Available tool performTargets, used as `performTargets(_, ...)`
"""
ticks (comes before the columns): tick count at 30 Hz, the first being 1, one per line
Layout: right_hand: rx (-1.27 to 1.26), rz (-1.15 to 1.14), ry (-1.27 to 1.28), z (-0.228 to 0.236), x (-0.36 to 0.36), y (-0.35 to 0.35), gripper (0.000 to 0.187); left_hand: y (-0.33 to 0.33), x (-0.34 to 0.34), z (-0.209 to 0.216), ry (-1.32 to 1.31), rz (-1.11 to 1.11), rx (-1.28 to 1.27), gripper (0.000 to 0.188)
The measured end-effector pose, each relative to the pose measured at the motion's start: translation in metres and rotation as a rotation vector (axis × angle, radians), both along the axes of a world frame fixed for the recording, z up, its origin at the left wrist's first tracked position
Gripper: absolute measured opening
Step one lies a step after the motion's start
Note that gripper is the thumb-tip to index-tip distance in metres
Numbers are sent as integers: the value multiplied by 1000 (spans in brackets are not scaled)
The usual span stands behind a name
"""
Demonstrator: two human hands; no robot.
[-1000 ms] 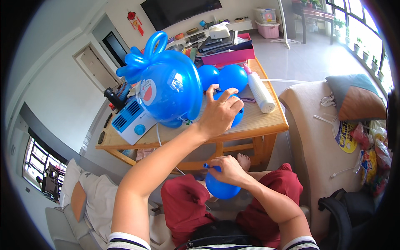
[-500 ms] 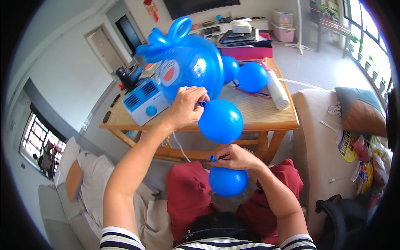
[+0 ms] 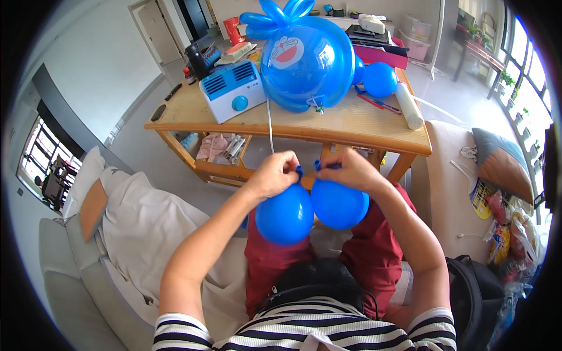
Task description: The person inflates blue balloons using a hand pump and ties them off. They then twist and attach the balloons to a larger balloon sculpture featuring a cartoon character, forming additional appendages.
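Observation:
My left hand (image 3: 275, 174) pinches the neck of a round blue balloon (image 3: 285, 216), which hangs below the fingers over my lap. Close beside it, my right hand (image 3: 350, 169) is closed on the neck of a second round blue balloon (image 3: 341, 205) of similar size. The two necks stick up facing each other with a small gap between them. Beyond my hands, on the wooden table (image 3: 175, 114), rests a large clear-blue balloon (image 3: 310, 64) with a printed cartoon face and looped balloons on top. Behind its right side is another small blue balloon (image 3: 380, 79).
A white and blue electric box (image 3: 234, 93) with a dial stands left on the table, its cord hanging down. A white cylinder (image 3: 409, 105) and pens lie at the right end. A sofa with a pale cover (image 3: 158, 216) is left; a cushion (image 3: 503, 164) and black bag (image 3: 477, 292) are right.
Both balloons have come together side by side over my lap: the left one moved down and toward me, the right one rose. My view has tilted down, showing the large balloon higher.

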State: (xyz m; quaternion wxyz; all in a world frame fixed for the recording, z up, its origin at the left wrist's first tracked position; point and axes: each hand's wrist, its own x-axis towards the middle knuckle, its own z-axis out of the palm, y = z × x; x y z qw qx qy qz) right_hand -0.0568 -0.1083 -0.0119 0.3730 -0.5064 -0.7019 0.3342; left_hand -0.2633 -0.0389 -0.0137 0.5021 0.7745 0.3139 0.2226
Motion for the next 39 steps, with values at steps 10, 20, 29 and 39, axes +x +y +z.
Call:
performTargets(10, -198, -38, 124, -60, -74, -59, 16, -75, -37, -84, -158, 262, -124, 10)
performTargets(20, -417, -16, 404, -52, -86, -49, 13, -85, -61, -88, -289, 164, 75, 13)
performTargets(29, -397, 95, 371, -58, -84, -44, 22, -82, -56, -93, -182, 234, 209, 17)
performTargets(39, -256, 338, -12, -56, -74, -36, 30, -91, -56, -81, -225, 254, 577, 19)
